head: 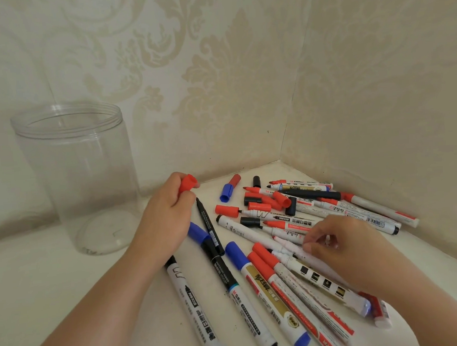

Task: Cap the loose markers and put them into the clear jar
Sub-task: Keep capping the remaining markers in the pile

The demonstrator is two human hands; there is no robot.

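Observation:
A tall clear jar [76, 179] stands open and empty at the back left. My left hand [166, 216] grips a loose red cap [187, 184], its open end up. My right hand [341, 243] pinches a white marker [290, 245] in the heap, fingers curled over the barrel. Several markers with red, blue and black caps or ends [269, 285] lie scattered across the white surface between both hands. Loose caps lie at the back of the heap: a blue one [227, 192], a black one [256, 181], red ones [282, 198].
The white surface [68, 284] ends in a corner of patterned beige walls [282, 153] right behind the heap. A thin black pen [207, 222] lies uncapped beside my left hand. The jar stands a hand's width left of the markers.

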